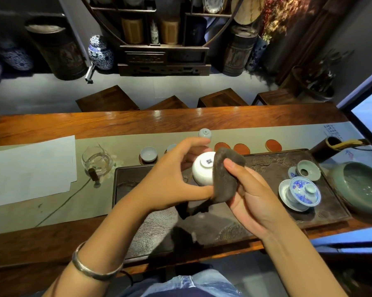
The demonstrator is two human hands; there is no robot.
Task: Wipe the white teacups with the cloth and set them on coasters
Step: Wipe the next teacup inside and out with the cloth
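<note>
- The left hand (172,181) grips a white teacup (202,170) above the dark carved tea tray (277,166), fingers curled over its far side and thumb under its near side; the cup is tipped so its foot ring and a small printed mark face the camera.
- The right hand (251,194) holds a dark brown cloth (226,174), thumb on top, pressing it against the cup's right side (the cloth drapes down past the cup's rim).
- A second white cup (204,133) stands upside down on the grey-green table runner (95,196), beyond the hands.
- An upright cup (148,153) sits on a coaster at the left; another cup (171,147) just beside it is partly hidden by the left hand, so what it rests on cannot be told.
- Three red-brown coasters (273,145) lie bare along the tray's far edge, to the right of the held cup.
- On the tray's right end stand a blue-and-white lidded gaiwan (303,190) on its saucer and a celadon strainer (307,169).
- A glass pitcher (97,161) stands left of the tray, sheets of white paper (30,168) lie further left, and a green ceramic basin (361,185) sits at the far right.
- A silver bangle (93,269) circles the left wrist.
</note>
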